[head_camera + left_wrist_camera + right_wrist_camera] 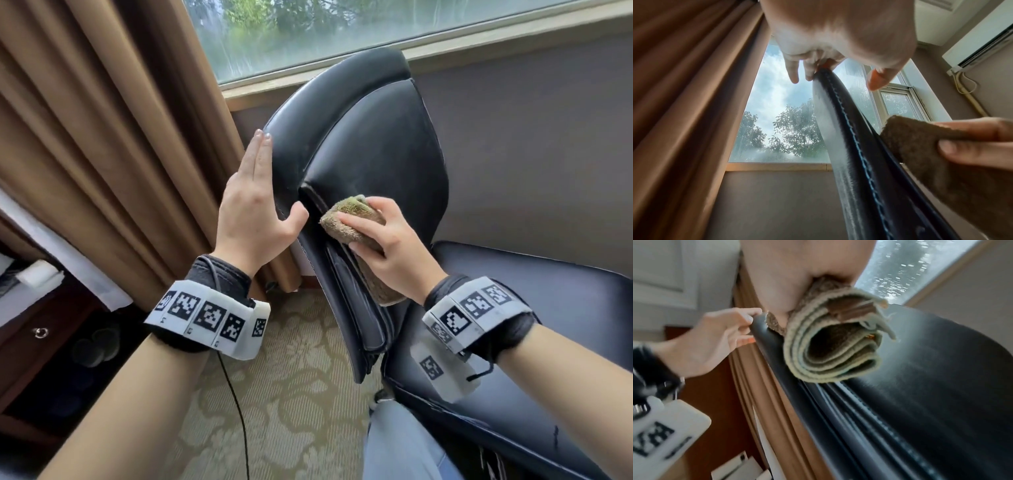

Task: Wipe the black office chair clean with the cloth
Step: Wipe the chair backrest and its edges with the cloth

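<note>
Beside brown curtain, black chair, patterned carpet, window

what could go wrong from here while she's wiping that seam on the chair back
The folded cloth is a thick wad, so it may ride over the narrow seam in the chair back and miss dirt inside. The left hand braces the chair's edge with flat fingers only; a hard push from the right hand could swing the chair toward the curtain.

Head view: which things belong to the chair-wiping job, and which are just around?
Job: chair; cloth held in right hand; left hand steadying the chair's edge.
Around: curtain, window, carpet, wooden cabinet.
</note>
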Motion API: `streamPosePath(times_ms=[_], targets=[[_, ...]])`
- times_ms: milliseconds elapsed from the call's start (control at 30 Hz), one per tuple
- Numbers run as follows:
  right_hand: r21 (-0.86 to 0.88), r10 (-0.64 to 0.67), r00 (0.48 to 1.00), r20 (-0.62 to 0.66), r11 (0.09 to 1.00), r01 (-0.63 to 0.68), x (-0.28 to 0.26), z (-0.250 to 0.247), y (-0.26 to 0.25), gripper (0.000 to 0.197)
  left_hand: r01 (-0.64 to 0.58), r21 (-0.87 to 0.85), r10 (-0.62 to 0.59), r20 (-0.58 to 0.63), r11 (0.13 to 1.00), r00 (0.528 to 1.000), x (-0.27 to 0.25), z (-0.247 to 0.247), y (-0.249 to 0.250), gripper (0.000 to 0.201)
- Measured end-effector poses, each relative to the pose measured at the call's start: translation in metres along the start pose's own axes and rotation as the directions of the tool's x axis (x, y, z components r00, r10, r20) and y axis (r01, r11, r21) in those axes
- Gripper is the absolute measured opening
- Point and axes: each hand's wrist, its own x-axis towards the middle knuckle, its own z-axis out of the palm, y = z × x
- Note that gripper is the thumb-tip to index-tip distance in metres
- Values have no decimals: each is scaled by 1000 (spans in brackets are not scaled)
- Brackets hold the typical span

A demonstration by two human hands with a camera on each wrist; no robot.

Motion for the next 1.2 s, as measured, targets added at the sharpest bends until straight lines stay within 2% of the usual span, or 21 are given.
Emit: streamPosePath(times_ms=[100,200,367,500,600,667,767,867,1033,1133,1200], targets=[[90,123,980,-153,990,-110,11,-7,-6,41,-7,-24,6,-33,1000,999,5,6,-5,83],[93,89,971,-220,993,-70,33,-2,-15,44,-15,-19,14,-65,1000,998,7,10,-7,81],[-63,-19,996,-85,998,13,42,20,-11,45,20,-12,-21,-46,1000,999,5,10,-8,86],[-168,-166,986,19,971,167,19,20,12,39,37,10,-36,-29,999,999,6,10,-6,88],[-85,-142,990,25,986,143,11,10,19,39,64,5,-64,-33,998,997,9,11,-1,88],[-4,-88,995,-46,996,88,19,2,14,39,75,-11,-76,-47,997,996,10,13,2,86],[19,-41,992,-119,999,43,43,-1,3,39,99,-32,-101,-72,995,992,10,15,5,84],[-30,-55,998,-40,998,53,55,7,-2,41,120,-32,-123,-83,992,989,9,15,5,82],[-190,-242,968,61,950,249,31,5,19,38,117,-63,-124,-113,991,986,11,19,4,81],[-122,-171,978,118,975,185,21,-6,28,38,115,-61,-122,-117,991,986,12,21,5,81],[-21,-100,991,91,994,103,25,-12,26,37,115,-56,-121,-115,992,986,12,20,6,81]])
